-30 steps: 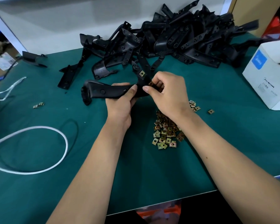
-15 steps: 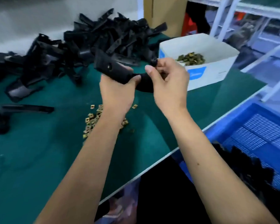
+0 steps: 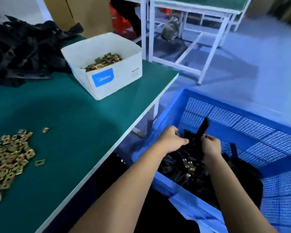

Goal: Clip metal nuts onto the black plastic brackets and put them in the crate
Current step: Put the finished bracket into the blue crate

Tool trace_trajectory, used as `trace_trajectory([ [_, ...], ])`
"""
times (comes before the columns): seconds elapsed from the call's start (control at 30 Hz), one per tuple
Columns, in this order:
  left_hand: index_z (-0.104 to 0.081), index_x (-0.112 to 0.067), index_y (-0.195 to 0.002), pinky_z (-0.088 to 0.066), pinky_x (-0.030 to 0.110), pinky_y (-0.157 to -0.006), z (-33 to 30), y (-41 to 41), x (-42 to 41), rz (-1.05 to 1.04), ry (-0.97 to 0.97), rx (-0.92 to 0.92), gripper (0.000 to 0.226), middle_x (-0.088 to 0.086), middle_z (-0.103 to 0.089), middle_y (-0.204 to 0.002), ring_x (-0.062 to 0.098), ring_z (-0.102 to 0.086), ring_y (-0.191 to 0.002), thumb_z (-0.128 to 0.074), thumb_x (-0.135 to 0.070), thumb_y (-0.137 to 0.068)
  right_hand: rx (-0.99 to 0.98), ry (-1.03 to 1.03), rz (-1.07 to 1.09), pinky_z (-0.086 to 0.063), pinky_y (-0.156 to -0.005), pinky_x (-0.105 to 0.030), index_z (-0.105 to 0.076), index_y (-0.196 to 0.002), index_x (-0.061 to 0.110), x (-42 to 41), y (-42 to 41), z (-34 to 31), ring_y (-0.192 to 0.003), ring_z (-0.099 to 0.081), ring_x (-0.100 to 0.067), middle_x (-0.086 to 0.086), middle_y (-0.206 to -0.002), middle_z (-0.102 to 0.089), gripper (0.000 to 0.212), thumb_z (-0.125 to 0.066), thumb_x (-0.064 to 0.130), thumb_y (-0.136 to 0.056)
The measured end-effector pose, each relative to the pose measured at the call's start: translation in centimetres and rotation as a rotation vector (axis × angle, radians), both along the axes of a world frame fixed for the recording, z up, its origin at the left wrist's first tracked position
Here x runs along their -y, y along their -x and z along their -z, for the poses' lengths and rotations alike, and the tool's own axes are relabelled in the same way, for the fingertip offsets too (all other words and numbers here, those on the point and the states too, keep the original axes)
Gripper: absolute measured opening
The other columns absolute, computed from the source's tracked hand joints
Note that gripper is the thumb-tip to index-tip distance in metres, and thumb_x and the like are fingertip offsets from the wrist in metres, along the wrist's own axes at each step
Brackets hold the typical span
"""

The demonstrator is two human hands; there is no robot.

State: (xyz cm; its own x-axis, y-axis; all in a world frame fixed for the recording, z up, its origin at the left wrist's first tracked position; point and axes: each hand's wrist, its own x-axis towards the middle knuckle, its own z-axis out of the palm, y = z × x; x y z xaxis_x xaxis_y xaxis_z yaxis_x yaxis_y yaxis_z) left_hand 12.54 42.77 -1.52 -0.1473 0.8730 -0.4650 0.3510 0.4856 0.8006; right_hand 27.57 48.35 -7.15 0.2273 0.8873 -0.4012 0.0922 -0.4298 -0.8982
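Bracket going into the crate; both hands on it, low over the pile.

Left hand [image 3: 172,140] and right hand [image 3: 210,145] each grip the black bracket [image 3: 202,130], fingers curled round it, though blur makes the exact hold uncertain. It stands upright just above the finished brackets [image 3: 188,167] heaped in the blue crate [image 3: 242,125] beside the counter [image 3: 91,118]; several there show nuts clipped on. Judged progress: this piece nearly delivered, not yet let go. Much remains: a large heap of loose nuts [image 3: 8,158] on the counter, more in the white box [image 3: 107,76], and a tangle of unfitted brackets [image 3: 23,51] at the back.
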Motion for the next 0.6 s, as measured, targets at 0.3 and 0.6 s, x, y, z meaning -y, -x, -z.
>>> trace_trajectory([
  [0.3, -0.064, -0.019, -0.115, -0.050, 0.032, -0.099, 4.7, 0.8, 0.9, 0.032, 0.106, -0.158, 0.032, -0.002, -0.062, -0.112, 0.022, -0.062, -0.115, -0.078, -0.029, -0.087, 0.506, 0.428, -0.102, -0.052, -0.080, -0.043, -0.062, -0.105, -0.005, 2.4, -6.0, 8.2, -0.097, -0.064, -0.042, -0.023, -0.099, -0.064, 0.027, -0.065, 0.017, -0.090],
  [0.6, -0.070, -0.018, -0.101, -0.057, 0.032, -0.087, -2.3, 1.2, -1.6, -0.111, -0.498, -0.147, 0.013, -0.010, -0.071, -0.090, 0.006, -0.063, -0.073, -0.069, -0.010, -0.090, 0.775, -0.302, -0.144, -0.047, -0.093, -0.046, -0.066, -0.119, 0.006, 0.5, 2.3, -2.7, -0.112, -0.060, -0.041, -0.019, -0.121, -0.066, 0.028, -0.057, 0.014, -0.094],
])
